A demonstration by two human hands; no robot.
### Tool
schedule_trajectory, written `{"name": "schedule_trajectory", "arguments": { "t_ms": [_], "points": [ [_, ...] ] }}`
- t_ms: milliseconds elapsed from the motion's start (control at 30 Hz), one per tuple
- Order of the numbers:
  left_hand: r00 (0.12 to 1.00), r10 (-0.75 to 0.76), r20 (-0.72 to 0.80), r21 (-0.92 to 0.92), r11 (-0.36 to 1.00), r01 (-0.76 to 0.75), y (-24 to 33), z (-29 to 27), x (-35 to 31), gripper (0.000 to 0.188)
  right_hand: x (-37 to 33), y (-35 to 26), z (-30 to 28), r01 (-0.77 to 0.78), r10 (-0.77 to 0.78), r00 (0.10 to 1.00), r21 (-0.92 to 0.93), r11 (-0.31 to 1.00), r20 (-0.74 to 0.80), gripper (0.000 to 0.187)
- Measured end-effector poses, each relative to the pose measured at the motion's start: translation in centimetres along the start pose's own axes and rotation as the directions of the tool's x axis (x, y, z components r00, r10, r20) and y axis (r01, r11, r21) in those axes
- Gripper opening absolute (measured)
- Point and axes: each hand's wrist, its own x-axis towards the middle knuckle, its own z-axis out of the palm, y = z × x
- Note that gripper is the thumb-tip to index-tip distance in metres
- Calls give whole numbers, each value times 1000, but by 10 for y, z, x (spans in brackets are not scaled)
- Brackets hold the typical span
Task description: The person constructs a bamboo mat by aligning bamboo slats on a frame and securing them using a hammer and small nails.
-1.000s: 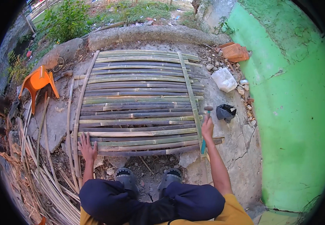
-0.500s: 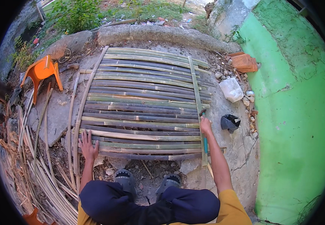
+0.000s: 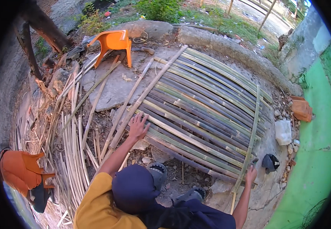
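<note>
A panel of split bamboo slats (image 3: 198, 123) lies in front of me, side by side with narrow gaps. One long bamboo strip (image 3: 152, 91) runs along their left ends. A second, greenish cross strip (image 3: 254, 128) lies over their right ends. My left hand (image 3: 138, 128) rests on the near-left slat ends, fingers spread and holding nothing. Beside the near part of the cross strip, my right hand (image 3: 251, 174) is closed around a hammer (image 3: 254, 160). Its dark head shows above the fist; the handle is mostly hidden.
Loose bamboo strips (image 3: 74, 152) lie to the left. An orange chair (image 3: 114, 41) stands far left, another orange chair (image 3: 22, 171) near left. Right of the panel are a black bag (image 3: 270, 163), a white container (image 3: 283, 132), rubble and a green wall (image 3: 322, 126). A low stone kerb (image 3: 230, 47) runs behind.
My view has swung left, bringing the second orange chair in. My right hand and the hammer have moved nearer along the cross strip. My left hand stays on the left slat ends.
</note>
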Motion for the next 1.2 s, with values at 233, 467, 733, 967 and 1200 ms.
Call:
{"name": "schedule_trajectory", "arguments": {
  "t_ms": [233,467,733,967,1200],
  "points": [
    [846,-521,112,-109,840,532,-70,-11,104,73,-3,3,20,-58,55,998,257,965,19,47],
    [735,-551,394,61,814,578,-119,10,158,74,-16,-26,19,-107,77,992,324,940,105,44],
    [788,-523,325,21,837,547,-88,35,155,81,-14,-11,-8,-238,206,967,251,938,147,47],
    [766,-535,356,62,831,552,-102,52,155,79,-15,-33,-47,-249,177,951,289,925,254,46],
    [838,-419,350,-41,887,460,-107,56,155,57,-41,-34,-77,-253,191,948,243,936,254,44]
  ]
}}
